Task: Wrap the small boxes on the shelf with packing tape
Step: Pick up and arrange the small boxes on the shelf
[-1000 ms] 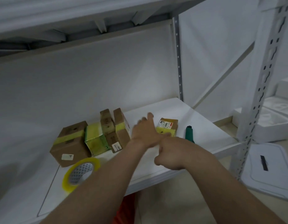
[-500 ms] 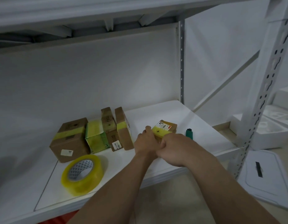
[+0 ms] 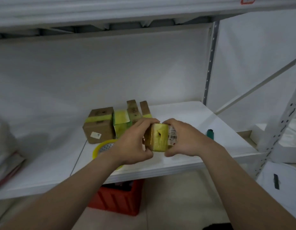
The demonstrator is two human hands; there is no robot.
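Note:
A small cardboard box (image 3: 158, 136) wrapped in yellowish tape, with a barcode label on its right side, is held up above the white shelf (image 3: 185, 117). My left hand (image 3: 134, 141) grips its left side and my right hand (image 3: 182, 138) grips its right side. Behind them stand several taped boxes: a brown one (image 3: 99, 125), a yellow-wrapped one (image 3: 121, 121) and two thin upright ones (image 3: 134, 108). The yellow tape roll (image 3: 102, 146) lies on the shelf, partly hidden by my left forearm.
A green cutter (image 3: 210, 133) lies on the shelf to the right. A red crate (image 3: 120, 196) sits on the floor under the shelf. Perforated shelf posts (image 3: 280, 128) stand at right, with white foam trays (image 3: 286, 140) beyond. An upper shelf hangs overhead.
Both hands have picked the small box up off the shelf and drawn it toward me, turning it on end. The camera has shifted, showing the floor and the red crate.

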